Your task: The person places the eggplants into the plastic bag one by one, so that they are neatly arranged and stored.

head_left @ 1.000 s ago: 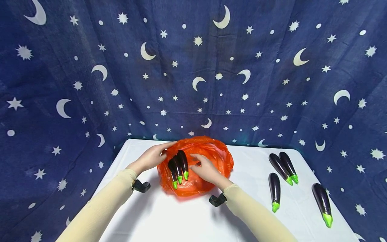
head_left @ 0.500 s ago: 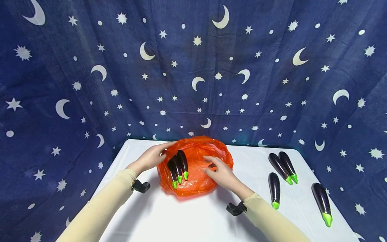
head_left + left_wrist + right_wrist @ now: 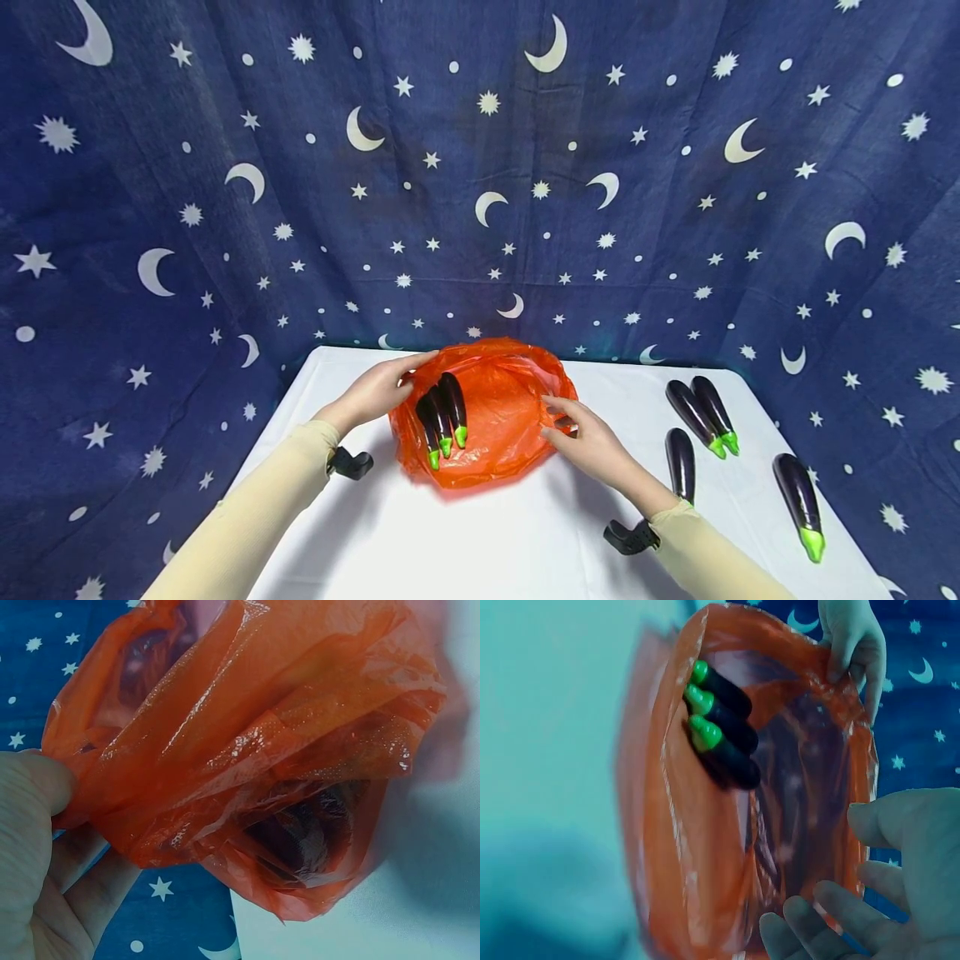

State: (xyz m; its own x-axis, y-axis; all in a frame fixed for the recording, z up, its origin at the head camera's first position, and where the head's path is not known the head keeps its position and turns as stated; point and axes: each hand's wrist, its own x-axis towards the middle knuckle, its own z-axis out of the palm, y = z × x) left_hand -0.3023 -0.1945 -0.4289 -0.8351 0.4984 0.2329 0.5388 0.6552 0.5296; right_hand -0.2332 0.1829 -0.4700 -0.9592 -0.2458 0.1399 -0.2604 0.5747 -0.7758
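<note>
together, three eggplants [image 3: 441,415] inside orange bag [image 3: 498,446], left hand [image 3: 371,395] pinching it

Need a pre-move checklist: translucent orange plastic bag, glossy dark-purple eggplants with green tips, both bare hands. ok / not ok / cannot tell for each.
1. Mouth of the translucent orange plastic bag open: ok, it gapes wide.
2. Left hand holding the rim: ok, it pinches the plastic.
3. Right hand free: ok, relaxed, holding nothing.
4. Right hand clear of the bag: cannot tell; it is at the bag's right edge, contact unclear.
5. Three dark-purple eggplants inside: ok, side by side, green tips toward the person.
6. Four loose eggplants fully visible: not ok; the right cream sleeve covers part of one's tip.
</note>
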